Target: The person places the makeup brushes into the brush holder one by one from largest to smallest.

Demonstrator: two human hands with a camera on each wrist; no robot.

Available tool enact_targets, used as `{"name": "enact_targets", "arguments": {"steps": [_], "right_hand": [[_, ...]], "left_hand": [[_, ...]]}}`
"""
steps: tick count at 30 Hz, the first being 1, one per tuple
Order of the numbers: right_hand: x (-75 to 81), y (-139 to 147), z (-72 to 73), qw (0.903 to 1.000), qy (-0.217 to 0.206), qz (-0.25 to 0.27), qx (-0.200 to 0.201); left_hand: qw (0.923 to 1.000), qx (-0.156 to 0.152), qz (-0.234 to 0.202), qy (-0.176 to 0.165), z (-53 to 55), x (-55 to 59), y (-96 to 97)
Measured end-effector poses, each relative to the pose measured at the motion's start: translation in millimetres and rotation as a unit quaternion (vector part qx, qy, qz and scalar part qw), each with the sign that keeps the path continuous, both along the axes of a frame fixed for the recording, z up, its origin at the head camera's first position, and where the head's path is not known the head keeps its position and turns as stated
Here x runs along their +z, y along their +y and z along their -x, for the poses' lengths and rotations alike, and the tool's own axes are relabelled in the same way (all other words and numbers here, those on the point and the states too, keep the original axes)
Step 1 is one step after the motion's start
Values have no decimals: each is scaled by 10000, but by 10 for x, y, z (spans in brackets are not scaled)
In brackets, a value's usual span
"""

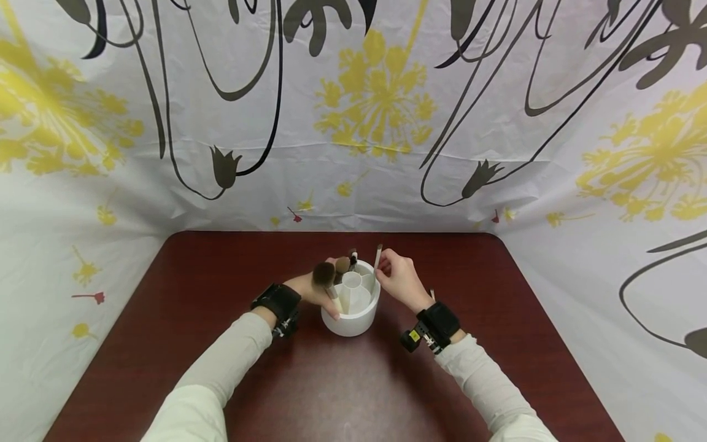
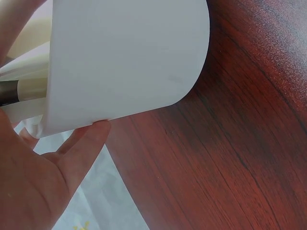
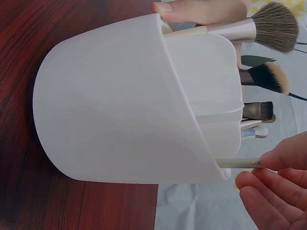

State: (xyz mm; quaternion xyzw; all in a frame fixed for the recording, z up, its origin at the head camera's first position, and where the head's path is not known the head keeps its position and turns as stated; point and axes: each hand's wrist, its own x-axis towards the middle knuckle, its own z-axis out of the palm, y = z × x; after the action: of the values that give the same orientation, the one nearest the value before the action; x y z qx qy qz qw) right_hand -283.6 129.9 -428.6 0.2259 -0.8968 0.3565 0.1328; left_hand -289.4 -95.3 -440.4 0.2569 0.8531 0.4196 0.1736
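A white round brush holder (image 1: 351, 325) with divided compartments stands on the table. My left hand (image 1: 311, 290) grips its left side, thumb at the near rim and fingers round the far side. My right hand (image 1: 402, 282) pinches a thin makeup brush (image 3: 237, 163) at the holder's right rim. This brush stands upright, its lower end inside the rim. On the left side of the holder are a large fluffy brush (image 3: 276, 28), an angled brush (image 3: 266, 77) and a flat dark brush (image 3: 259, 110), with smaller ones beside them. The left wrist view shows the holder's smooth wall (image 2: 129, 57).
The dark red-brown wooden table (image 1: 342, 393) has rounded far corners. A patterned white cloth (image 1: 353, 196) hangs behind it and along both sides. A small pale tip (image 1: 432, 294) shows beside my right wrist, mostly hidden by it.
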Motion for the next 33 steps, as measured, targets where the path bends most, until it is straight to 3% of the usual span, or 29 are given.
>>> {"name": "enact_targets", "arguments": {"steps": [16,24,33], "right_hand": [[-39,-22,-6,9998,-208,-47,-13],[-44,-23,2,9999,-5,36,116],[-33,-23,-5,9997,-246,-84,-4]], "left_hand": [[10000,27,88,-35,31,-11,12],[10000,9,-36,-48,32,-21,10],[10000,7,-76,27,18,-22,-6]]}}
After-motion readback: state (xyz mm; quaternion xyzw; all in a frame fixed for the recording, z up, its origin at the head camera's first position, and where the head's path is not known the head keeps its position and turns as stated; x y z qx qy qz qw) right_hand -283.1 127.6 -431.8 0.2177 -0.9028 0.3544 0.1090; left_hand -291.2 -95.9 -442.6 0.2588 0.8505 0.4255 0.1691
